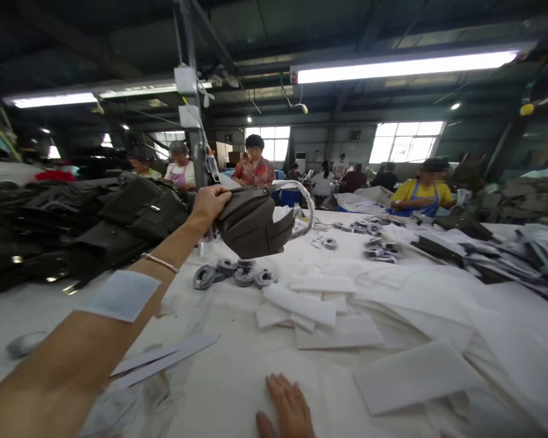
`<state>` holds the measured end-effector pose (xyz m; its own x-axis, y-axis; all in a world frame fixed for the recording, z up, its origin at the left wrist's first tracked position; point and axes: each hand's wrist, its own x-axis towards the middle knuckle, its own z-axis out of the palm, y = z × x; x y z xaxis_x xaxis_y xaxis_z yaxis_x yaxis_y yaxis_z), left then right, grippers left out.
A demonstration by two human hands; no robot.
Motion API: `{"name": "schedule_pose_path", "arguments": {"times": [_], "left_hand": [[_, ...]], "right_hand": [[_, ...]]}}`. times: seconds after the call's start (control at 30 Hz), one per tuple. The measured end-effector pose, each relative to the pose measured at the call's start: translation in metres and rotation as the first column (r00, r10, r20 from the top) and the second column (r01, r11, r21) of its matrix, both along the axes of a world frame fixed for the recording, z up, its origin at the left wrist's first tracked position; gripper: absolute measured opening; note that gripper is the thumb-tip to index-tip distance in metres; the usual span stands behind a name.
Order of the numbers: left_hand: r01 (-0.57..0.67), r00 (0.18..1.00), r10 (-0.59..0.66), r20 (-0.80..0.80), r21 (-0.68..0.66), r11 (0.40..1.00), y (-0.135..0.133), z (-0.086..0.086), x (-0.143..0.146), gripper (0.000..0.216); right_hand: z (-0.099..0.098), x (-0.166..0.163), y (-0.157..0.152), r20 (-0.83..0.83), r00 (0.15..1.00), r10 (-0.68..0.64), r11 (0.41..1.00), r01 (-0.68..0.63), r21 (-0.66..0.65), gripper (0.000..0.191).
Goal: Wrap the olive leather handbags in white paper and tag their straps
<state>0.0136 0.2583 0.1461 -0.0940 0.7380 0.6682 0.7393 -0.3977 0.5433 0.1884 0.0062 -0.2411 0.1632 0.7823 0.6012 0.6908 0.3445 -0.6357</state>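
Observation:
My left hand (211,204) is stretched far out over the table and closed on the top of a small brown-grey bag (254,224), holding it in the air beside a heap of dark bags (132,222). A white strap or handle (307,204) curves behind the bag. My right hand (287,409) lies flat and open on the white table cover (228,377) at the bottom edge, holding nothing. A white patch (119,295) and a thin bracelet (159,262) show on my left forearm.
Grey tape rolls (237,274) sit below the held bag. White padding pieces (310,304) and a larger sheet (415,374) lie across the table. Dark bag parts (475,249) fill the right side. Several people (422,191) work at the far end. A metal post (196,121) rises behind the heap.

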Motion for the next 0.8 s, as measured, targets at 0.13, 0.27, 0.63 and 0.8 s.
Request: {"name": "schedule_pose_path", "arguments": {"times": [0.13, 0.27, 0.63, 0.8], "left_hand": [[0.056, 0.991, -0.036, -0.127, 0.152, 0.987, -0.134, 0.021, -0.018, 0.023], [0.219, 0.930, -0.190, -0.314, 0.058, 0.974, -0.272, -0.045, 0.026, 0.015], [0.694, 0.372, -0.765, -0.526, -0.390, 0.605, -0.376, -0.213, -0.028, 0.087], [0.486, 0.416, -0.545, -0.727, -0.329, 0.810, -0.366, -0.226, -0.088, 0.095]], "right_hand": [[0.047, 0.006, -0.022, -0.596, 0.801, 0.052, 0.940, -0.240, -0.241, 0.050], [0.104, 0.020, -0.066, -0.994, 0.110, -0.026, 0.927, -0.370, -0.066, 0.060], [0.104, 0.090, -0.185, -0.925, 0.284, -0.253, 0.936, -0.170, -0.308, 0.068], [0.137, 0.056, -0.206, -0.338, 0.941, -0.003, 0.946, -0.107, -0.306, 0.061]]}}
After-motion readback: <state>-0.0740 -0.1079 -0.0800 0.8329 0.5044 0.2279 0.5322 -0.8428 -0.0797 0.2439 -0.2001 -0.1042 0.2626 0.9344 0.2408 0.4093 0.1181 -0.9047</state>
